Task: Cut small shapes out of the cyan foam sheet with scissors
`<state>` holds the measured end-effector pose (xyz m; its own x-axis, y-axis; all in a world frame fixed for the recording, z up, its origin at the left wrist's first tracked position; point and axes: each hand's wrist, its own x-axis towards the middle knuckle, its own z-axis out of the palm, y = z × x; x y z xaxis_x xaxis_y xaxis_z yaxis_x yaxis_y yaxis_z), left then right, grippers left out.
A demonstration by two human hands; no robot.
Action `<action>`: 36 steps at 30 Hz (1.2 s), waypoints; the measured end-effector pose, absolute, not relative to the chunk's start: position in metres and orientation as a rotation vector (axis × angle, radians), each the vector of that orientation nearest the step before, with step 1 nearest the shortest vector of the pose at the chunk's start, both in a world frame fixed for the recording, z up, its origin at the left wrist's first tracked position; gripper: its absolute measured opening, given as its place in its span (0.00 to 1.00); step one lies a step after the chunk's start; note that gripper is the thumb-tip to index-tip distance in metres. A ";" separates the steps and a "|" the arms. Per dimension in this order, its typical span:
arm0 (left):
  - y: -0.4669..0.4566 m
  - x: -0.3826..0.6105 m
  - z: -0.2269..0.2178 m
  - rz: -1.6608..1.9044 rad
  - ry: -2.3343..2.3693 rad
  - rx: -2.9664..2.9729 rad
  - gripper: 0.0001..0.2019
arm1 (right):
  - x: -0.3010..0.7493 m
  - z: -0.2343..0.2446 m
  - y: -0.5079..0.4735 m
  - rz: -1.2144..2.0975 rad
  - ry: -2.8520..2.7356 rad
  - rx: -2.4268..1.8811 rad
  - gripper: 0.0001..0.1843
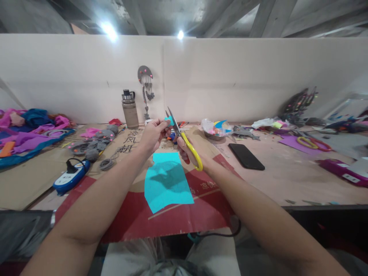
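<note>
My left hand (153,135) pinches a small turquoise scrap (169,121) held up above the table. My right hand (187,150) grips yellow-handled scissors (184,138), whose blades are parted and point up at the scrap. Below both hands a larger turquoise sheet (167,181) lies flat on the red and brown cardboard (178,214).
A black phone (246,156) lies right of the hands. A metal bowl of scraps (215,129), a water bottle (130,109), grey felt pieces (94,145), a blue-white power strip (71,177) and piles of coloured cloth (31,130) surround the work area. Purple items sit at the right.
</note>
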<state>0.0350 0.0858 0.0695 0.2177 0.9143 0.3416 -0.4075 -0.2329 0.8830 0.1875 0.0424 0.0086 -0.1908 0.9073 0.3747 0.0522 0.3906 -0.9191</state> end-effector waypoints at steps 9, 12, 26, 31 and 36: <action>0.083 0.036 0.070 1.345 0.563 1.246 0.12 | 0.185 0.012 0.038 1.067 -1.504 -0.894 0.35; 0.083 0.036 0.070 1.343 0.549 1.226 0.12 | 0.185 0.013 0.037 1.076 -1.495 -0.889 0.36; 0.079 0.038 0.065 1.275 0.562 1.273 0.13 | 0.187 0.006 0.044 1.075 -1.461 -0.859 0.34; 0.082 0.037 0.061 1.269 0.561 1.305 0.14 | 0.187 0.006 0.044 1.072 -1.464 -0.823 0.33; 0.084 0.037 0.059 1.246 0.546 1.316 0.13 | 0.183 0.013 0.039 1.086 -1.430 -0.867 0.34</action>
<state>0.0372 0.0836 0.0594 0.3200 0.8883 0.3294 -0.3606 -0.2073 0.9094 0.1831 0.0389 0.0132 -0.1439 0.9365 0.3198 -0.0562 0.3149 -0.9475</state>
